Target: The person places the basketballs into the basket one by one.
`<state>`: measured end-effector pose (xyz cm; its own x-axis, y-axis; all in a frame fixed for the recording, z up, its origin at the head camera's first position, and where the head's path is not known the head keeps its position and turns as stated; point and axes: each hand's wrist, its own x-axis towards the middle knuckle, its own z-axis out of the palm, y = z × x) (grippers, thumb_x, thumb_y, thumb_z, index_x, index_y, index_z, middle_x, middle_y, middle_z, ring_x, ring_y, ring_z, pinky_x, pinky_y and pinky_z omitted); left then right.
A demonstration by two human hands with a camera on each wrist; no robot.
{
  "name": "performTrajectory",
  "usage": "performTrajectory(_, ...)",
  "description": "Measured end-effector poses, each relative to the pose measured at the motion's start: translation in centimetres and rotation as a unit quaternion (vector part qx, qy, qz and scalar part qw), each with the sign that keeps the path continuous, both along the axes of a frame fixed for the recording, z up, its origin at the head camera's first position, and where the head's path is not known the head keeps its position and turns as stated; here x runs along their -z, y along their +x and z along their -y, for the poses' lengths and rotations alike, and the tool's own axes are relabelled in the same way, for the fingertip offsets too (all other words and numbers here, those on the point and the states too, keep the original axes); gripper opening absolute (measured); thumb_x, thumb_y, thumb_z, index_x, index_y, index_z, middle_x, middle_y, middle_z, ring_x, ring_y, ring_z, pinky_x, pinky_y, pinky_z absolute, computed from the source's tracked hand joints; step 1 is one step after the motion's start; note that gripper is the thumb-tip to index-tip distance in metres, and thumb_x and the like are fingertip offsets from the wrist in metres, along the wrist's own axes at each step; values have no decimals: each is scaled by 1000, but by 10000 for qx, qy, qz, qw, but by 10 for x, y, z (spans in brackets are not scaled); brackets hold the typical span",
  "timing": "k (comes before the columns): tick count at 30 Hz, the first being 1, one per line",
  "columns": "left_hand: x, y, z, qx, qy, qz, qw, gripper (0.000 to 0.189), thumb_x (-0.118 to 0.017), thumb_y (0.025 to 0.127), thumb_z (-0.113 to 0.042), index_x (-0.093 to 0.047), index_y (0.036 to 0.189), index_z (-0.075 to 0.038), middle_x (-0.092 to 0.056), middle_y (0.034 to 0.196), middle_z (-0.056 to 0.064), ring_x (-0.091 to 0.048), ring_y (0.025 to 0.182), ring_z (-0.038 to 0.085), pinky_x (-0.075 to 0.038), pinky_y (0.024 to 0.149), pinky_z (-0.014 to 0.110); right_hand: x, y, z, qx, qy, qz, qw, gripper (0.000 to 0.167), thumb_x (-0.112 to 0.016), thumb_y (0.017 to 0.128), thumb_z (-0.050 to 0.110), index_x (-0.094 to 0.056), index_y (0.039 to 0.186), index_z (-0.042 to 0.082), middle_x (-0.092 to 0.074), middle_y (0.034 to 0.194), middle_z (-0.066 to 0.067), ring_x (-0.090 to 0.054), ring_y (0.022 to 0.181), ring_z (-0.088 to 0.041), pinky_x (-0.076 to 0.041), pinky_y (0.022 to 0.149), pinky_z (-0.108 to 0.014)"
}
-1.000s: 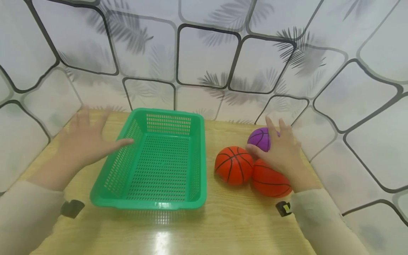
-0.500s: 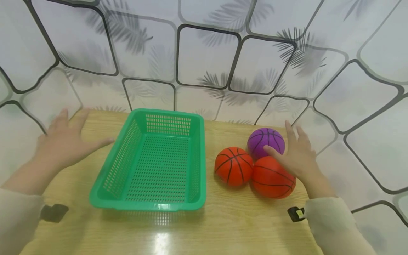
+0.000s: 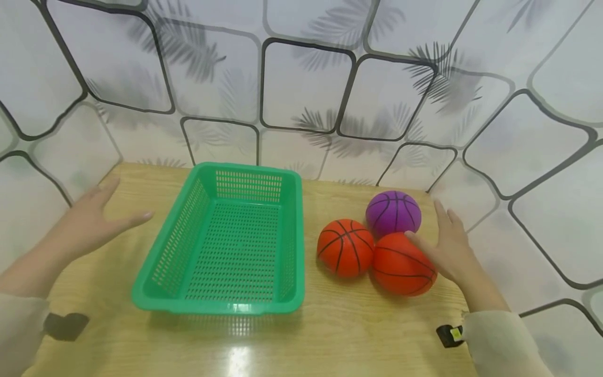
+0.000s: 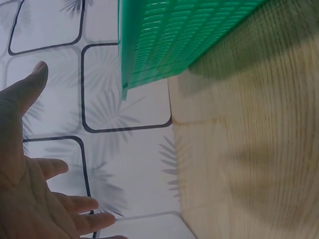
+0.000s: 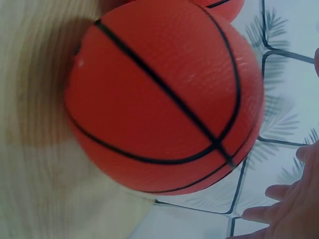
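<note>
One round red black-lined basketball (image 3: 402,268) sat at our four o'clock, just beside our spread-fingered right grip (image 3: 452,255). At that ball's nine lay another red basketball (image 3: 346,248), at its twelve a purple basketball (image 3: 393,213). Our left grip (image 3: 89,226), also spread, hovered at nine o'clock from the rectangular green plastic basket (image 3: 216,305).

on the surface (image 3: 348,335), a basket (image 3: 216,305) stands left of the near-left ball (image 3: 346,248), the near-right ball (image 3: 402,266) and, behind them, the back ball (image 3: 393,213).
</note>
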<state>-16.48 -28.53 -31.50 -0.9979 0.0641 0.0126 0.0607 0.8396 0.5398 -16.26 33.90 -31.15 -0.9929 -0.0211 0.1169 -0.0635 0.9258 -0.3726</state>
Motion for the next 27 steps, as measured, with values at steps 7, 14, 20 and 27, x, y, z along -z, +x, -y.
performTrajectory(7, 9, 1, 10, 165, 365, 651, 9971, 97, -53, 93, -52, 6, 150, 0, -2, 147, 40, -15, 124, 65, -22, 90, 79, 13, 4, -13, -521, -524, -108, 9972, 97, -60, 91, 44, 6, 152, 7, -8, 151, -34, -9, 135, -53, -14, 101, -74)
performTrajectory(14, 20, 5, 13, 522, 848, 1173, 9881, 88, -51, 96, -46, -1, 151, 1, -17, 142, 43, -35, 117, 61, -38, 88, 71, 22, 7, -23, -746, -647, 83, 9951, 97, -63, 90, 40, 0, 152, 1, -11, 152, -30, -22, 130, -55, -23, 98, -74)
performTrajectory(20, 25, 8, 12, 957, 1765, 1157, 9728, 71, -50, 100, -28, -13, 148, 9, -20, 145, 39, -48, 116, 47, -52, 87, 51, 27, 15, -27, -802, -853, 769, 9901, 95, -62, 91, 38, 5, 153, 8, -14, 146, -40, -31, 117, -65, -34, 88, -75)
performTrajectory(27, 30, 5, 11, 1120, 2583, 1496, 9478, 65, -53, 99, -18, -18, 145, 12, -16, 148, 35, -54, 112, 15, -54, 87, 39, 34, 21, -35, -968, -1466, 1210, 9770, 99, -68, 88, 25, 5, 154, 17, -13, 145, -41, -29, 119, -66, -46, 82, -68)
